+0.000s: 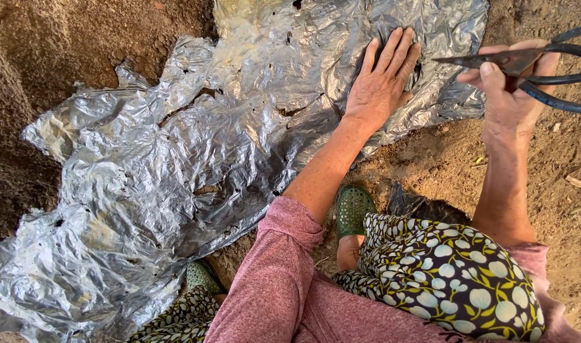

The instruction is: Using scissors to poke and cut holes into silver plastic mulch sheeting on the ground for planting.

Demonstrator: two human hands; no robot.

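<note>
A wide, crinkled silver plastic sheet (176, 165) with several holes and tears lies spread on bare soil. My left hand (382, 82) rests flat on its upper right part, fingers spread. My right hand (509, 95) is raised above the soil just off the sheet's right edge, closed around a pair of dark metal shears (525, 63) with dark looped handles. The shears' blades are together and point left toward my left hand.
Brown loose soil (443, 159) surrounds the sheet. My knees in floral trousers (449, 273) and green perforated clogs (353, 209) are at the bottom, one clog by the sheet's lower edge. A pink sleeve covers my left upper arm.
</note>
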